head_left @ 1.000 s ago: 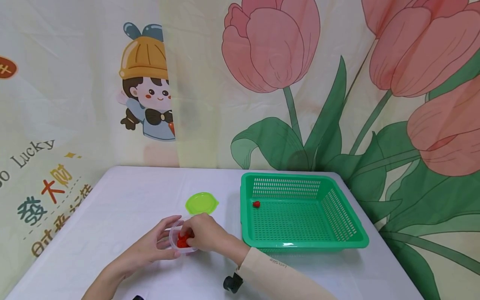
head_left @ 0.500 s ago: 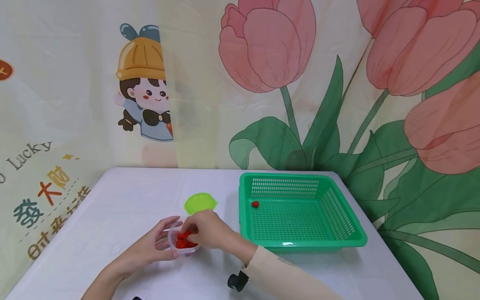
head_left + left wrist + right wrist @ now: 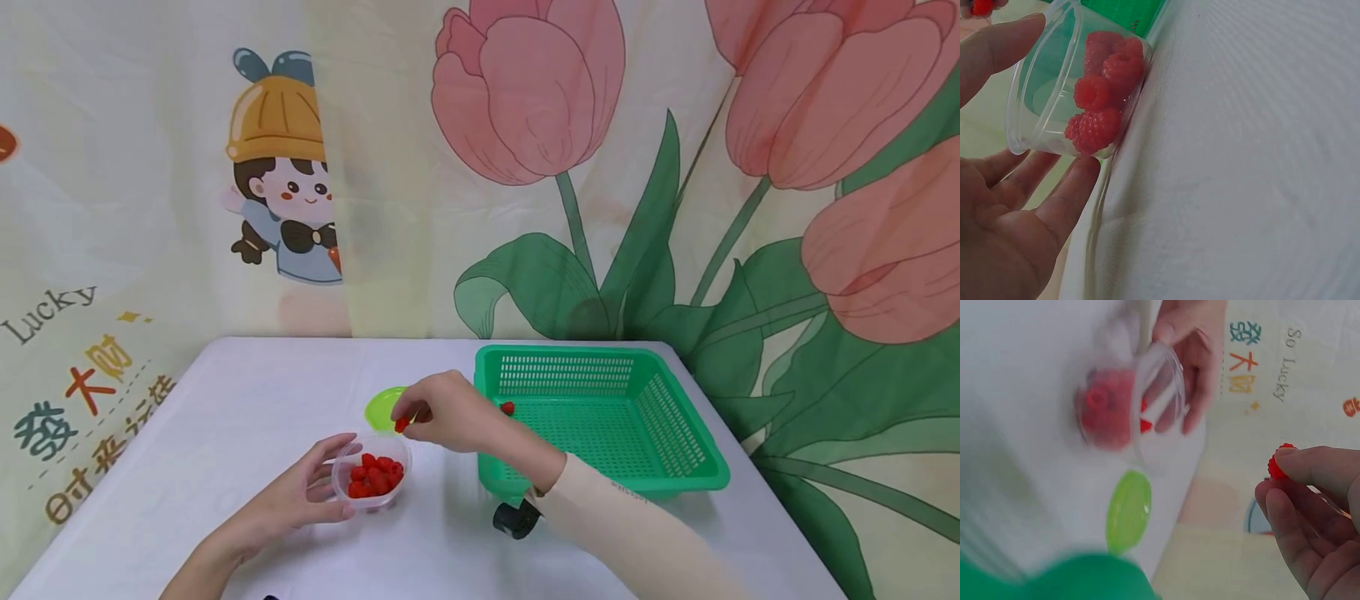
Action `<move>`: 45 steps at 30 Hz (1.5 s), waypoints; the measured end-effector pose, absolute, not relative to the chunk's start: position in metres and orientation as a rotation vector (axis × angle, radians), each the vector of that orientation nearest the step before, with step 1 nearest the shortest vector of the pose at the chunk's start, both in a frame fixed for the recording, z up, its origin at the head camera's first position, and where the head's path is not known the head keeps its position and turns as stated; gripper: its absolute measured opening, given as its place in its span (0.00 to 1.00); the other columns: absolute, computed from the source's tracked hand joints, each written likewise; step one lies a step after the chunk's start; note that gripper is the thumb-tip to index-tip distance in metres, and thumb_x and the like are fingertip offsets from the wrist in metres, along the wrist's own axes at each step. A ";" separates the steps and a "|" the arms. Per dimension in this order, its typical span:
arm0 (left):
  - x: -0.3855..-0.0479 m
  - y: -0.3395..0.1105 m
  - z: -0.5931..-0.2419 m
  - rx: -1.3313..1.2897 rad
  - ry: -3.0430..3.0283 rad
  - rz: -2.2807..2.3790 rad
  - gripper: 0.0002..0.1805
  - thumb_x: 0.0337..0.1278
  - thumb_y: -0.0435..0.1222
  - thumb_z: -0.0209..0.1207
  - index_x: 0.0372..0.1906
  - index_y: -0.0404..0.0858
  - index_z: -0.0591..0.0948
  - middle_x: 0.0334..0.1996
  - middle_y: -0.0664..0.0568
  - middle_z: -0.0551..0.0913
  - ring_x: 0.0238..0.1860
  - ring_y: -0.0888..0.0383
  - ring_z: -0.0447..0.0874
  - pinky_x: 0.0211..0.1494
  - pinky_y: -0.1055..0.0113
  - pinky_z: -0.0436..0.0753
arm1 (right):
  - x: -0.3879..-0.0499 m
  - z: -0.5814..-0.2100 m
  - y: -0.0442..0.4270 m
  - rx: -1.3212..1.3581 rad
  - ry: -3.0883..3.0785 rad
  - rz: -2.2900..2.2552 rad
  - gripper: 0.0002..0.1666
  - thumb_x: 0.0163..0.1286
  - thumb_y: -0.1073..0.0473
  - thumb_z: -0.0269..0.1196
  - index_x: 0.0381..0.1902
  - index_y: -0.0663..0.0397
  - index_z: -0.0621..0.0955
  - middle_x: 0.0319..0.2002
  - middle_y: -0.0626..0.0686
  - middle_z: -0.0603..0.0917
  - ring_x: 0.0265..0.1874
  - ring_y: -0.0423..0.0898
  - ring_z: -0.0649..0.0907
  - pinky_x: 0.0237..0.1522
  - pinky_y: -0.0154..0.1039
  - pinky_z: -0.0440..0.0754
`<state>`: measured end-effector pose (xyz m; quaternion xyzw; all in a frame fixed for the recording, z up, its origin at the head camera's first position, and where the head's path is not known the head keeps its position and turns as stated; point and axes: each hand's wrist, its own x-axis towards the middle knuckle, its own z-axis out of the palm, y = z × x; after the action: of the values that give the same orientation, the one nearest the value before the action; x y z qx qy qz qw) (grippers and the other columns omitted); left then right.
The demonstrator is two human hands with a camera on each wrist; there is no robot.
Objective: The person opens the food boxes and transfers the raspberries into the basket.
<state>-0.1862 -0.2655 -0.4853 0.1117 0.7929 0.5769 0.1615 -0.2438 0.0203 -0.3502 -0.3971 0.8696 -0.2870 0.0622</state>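
My left hand [image 3: 307, 492] holds a clear plastic tub [image 3: 1054, 122] upright on the table, thumb on one side and fingers on the other. Several raspberries [image 3: 1097, 129] lie in the bottom of the tub. Above and just behind it, my right hand [image 3: 457, 408] pinches a single raspberry [image 3: 1280, 461] between thumb and fingertips. Beneath that hand, partly hidden, is a light green lid [image 3: 380, 409] flat on the table. A green basket [image 3: 600, 485] stands to the right, with one raspberry [image 3: 507, 408] inside near its left wall.
A white cloth covers the table [image 3: 285, 383]. Behind it hangs a backdrop [image 3: 405, 167] printed with tulips and a cartoon child. A black wrist camera [image 3: 515, 519] is strapped under my right wrist, in front of the basket's left corner.
My right hand has risen out of the tub with a raspberry and moved up and to the right, now covering part of the lid. The left hand stays at the tub.
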 end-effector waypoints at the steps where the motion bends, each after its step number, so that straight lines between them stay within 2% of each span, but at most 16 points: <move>1: -0.186 -0.265 -0.485 0.327 2.265 1.647 0.52 0.63 0.39 0.73 0.84 0.49 0.54 0.82 0.40 0.59 0.79 0.31 0.63 0.67 0.59 0.83 | -0.247 -0.346 0.026 -1.197 2.632 -0.873 0.10 0.70 0.64 0.74 0.48 0.53 0.90 0.39 0.46 0.91 0.33 0.32 0.84 0.39 0.23 0.83; 3: -0.186 -0.266 -0.486 0.342 2.269 1.650 0.51 0.63 0.39 0.73 0.84 0.49 0.55 0.82 0.40 0.59 0.79 0.31 0.62 0.68 0.61 0.82 | -0.253 -0.338 0.038 -1.185 2.644 -0.883 0.09 0.70 0.65 0.73 0.48 0.54 0.90 0.40 0.46 0.91 0.34 0.34 0.85 0.40 0.25 0.84; 8: -0.185 -0.266 -0.487 0.370 2.278 1.657 0.52 0.63 0.38 0.73 0.84 0.47 0.55 0.82 0.40 0.60 0.78 0.32 0.64 0.66 0.73 0.78 | -0.278 -0.329 0.071 -1.163 2.695 -0.851 0.08 0.71 0.66 0.72 0.47 0.54 0.90 0.41 0.48 0.91 0.36 0.38 0.88 0.43 0.29 0.85; 13: -0.185 -0.265 -0.486 0.367 2.295 1.643 0.52 0.62 0.39 0.74 0.84 0.46 0.55 0.82 0.40 0.61 0.79 0.32 0.64 0.71 0.62 0.78 | -0.305 -0.333 0.104 -1.187 2.752 -0.767 0.08 0.71 0.66 0.70 0.47 0.56 0.90 0.42 0.49 0.91 0.38 0.40 0.89 0.45 0.32 0.86; 15: -0.185 -0.265 -0.487 0.359 2.288 1.649 0.52 0.62 0.38 0.74 0.84 0.46 0.55 0.82 0.40 0.61 0.79 0.32 0.63 0.71 0.62 0.79 | -0.314 -0.337 0.116 -1.177 2.773 -0.741 0.08 0.71 0.67 0.70 0.47 0.57 0.90 0.42 0.49 0.91 0.39 0.40 0.89 0.46 0.34 0.86; 20: -0.185 -0.266 -0.487 0.353 2.266 1.677 0.53 0.62 0.38 0.74 0.84 0.46 0.55 0.82 0.40 0.60 0.79 0.32 0.62 0.64 0.76 0.78 | -0.331 -0.349 0.139 -1.108 2.793 -0.671 0.08 0.72 0.66 0.70 0.47 0.56 0.90 0.43 0.50 0.91 0.40 0.41 0.89 0.47 0.37 0.87; 24: -0.184 -0.267 -0.488 0.354 2.271 1.678 0.52 0.62 0.38 0.74 0.84 0.47 0.55 0.82 0.40 0.60 0.79 0.32 0.64 0.62 0.81 0.74 | -0.342 -0.361 0.150 -1.079 2.775 -0.627 0.08 0.73 0.66 0.70 0.47 0.56 0.90 0.43 0.51 0.91 0.40 0.43 0.89 0.47 0.39 0.87; 30: -0.184 -0.266 -0.488 0.355 2.276 1.667 0.52 0.62 0.38 0.74 0.84 0.49 0.55 0.82 0.41 0.60 0.79 0.32 0.63 0.66 0.72 0.79 | -0.354 -0.378 0.161 -1.056 2.743 -0.570 0.09 0.73 0.68 0.68 0.48 0.59 0.90 0.44 0.53 0.91 0.42 0.46 0.89 0.47 0.41 0.87; 36: -0.185 -0.266 -0.489 0.355 2.277 1.664 0.52 0.62 0.38 0.74 0.84 0.49 0.56 0.82 0.42 0.60 0.78 0.33 0.66 0.69 0.63 0.81 | -0.361 -0.391 0.167 -1.027 2.718 -0.554 0.10 0.73 0.69 0.69 0.50 0.62 0.89 0.45 0.55 0.91 0.44 0.47 0.89 0.49 0.42 0.87; 40: -0.186 -0.266 -0.490 0.351 2.271 1.668 0.52 0.62 0.38 0.74 0.84 0.49 0.55 0.82 0.41 0.60 0.78 0.33 0.66 0.69 0.61 0.81 | -0.364 -0.399 0.169 -1.006 2.704 -0.553 0.09 0.72 0.68 0.69 0.49 0.61 0.89 0.45 0.54 0.91 0.43 0.46 0.88 0.48 0.41 0.87; 42: -0.186 -0.267 -0.490 0.353 2.268 1.671 0.52 0.62 0.38 0.74 0.84 0.49 0.55 0.82 0.41 0.60 0.78 0.33 0.65 0.68 0.65 0.80 | -0.367 -0.404 0.169 -0.991 2.706 -0.534 0.09 0.72 0.68 0.70 0.49 0.60 0.90 0.44 0.54 0.91 0.43 0.45 0.88 0.47 0.41 0.87; 45: -0.186 -0.267 -0.490 0.353 2.271 1.667 0.52 0.62 0.38 0.74 0.84 0.49 0.55 0.82 0.41 0.60 0.78 0.33 0.65 0.69 0.65 0.80 | -0.368 -0.409 0.170 -0.962 2.714 -0.499 0.09 0.72 0.67 0.71 0.49 0.59 0.90 0.44 0.52 0.90 0.43 0.45 0.87 0.47 0.41 0.87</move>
<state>-0.1856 -0.2667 -0.4899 0.1229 0.7907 0.5805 0.1506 -0.3681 0.1704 -0.4087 -0.3272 0.9231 -0.1699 0.1095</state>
